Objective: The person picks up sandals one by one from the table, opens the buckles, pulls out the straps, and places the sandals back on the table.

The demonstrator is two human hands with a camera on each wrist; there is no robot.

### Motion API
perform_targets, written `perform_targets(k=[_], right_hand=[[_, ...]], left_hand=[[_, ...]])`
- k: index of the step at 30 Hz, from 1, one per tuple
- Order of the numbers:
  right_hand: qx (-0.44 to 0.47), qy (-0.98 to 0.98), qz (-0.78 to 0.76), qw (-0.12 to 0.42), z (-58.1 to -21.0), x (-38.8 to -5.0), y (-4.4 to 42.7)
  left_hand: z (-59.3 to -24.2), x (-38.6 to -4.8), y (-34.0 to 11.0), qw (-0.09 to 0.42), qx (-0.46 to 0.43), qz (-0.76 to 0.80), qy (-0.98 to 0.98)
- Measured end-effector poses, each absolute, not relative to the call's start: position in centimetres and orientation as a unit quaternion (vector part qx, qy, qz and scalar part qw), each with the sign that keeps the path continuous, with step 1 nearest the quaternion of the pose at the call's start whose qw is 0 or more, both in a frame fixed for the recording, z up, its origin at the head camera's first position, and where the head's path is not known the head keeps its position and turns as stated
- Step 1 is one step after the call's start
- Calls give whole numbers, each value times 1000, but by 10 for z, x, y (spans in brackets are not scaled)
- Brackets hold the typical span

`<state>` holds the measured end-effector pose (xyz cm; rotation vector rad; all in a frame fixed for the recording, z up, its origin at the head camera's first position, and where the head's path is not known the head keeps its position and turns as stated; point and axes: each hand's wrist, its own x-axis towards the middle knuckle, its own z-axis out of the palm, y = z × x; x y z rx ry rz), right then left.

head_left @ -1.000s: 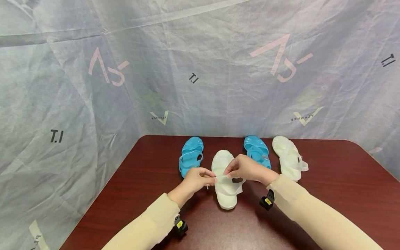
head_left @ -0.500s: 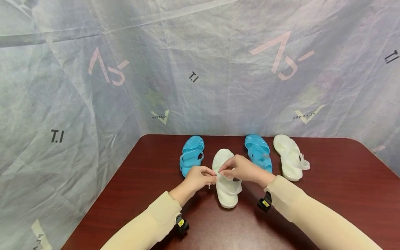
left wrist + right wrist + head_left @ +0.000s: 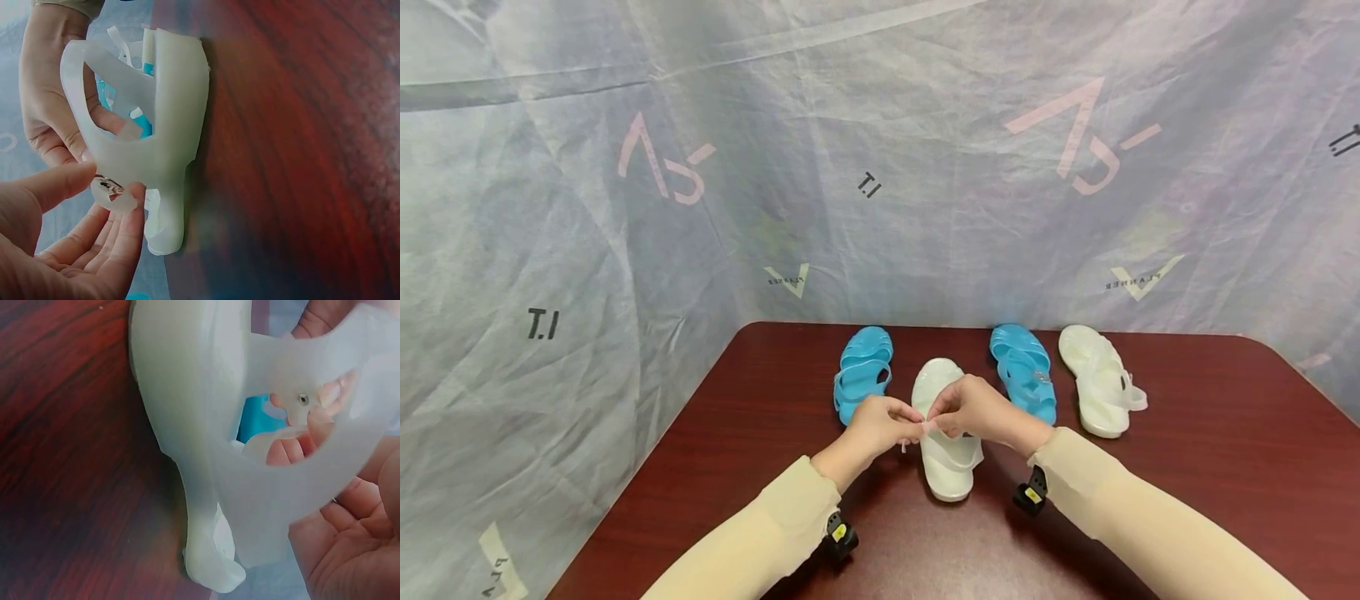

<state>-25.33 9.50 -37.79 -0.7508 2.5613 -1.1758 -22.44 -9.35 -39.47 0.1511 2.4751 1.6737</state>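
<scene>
Apparently midway: left hand (image 3: 877, 427) pinches the small metal buckle (image 3: 109, 185) end of a translucent white plastic strap (image 3: 122, 157), right hand (image 3: 983, 410) pinches the strap just beside it. The milky-white plastic sandal (image 3: 950, 479) sits upright between and below the hands, on a dark-red wood-look table (image 3: 1210, 400). Join looks unfinished; fastening or undoing, can't tell. Beyond left hand: bright-blue plastic sandal (image 3: 862, 379). Just beyond right hand: another bright-blue sandal (image 3: 1022, 371), crowding it slightly. Farther right of that hand: another milky-white sandal (image 3: 1097, 379), strap sticking out, maybe left to do. Fingers hide the join from above.
</scene>
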Motion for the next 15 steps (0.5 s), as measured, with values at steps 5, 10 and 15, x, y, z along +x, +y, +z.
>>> perform_targets(k=[5, 10, 15], right_hand=[[-251, 879, -393, 100, -379, -252, 92], [-242, 888, -380, 86, -378, -248, 92], [-231, 894, -376, 77, -378, -242, 91]], left_hand=[[-394, -225, -95, 71, 57, 560, 823], [-394, -224, -96, 69, 65, 556, 826], [-397, -222, -96, 61, 58, 553, 829]])
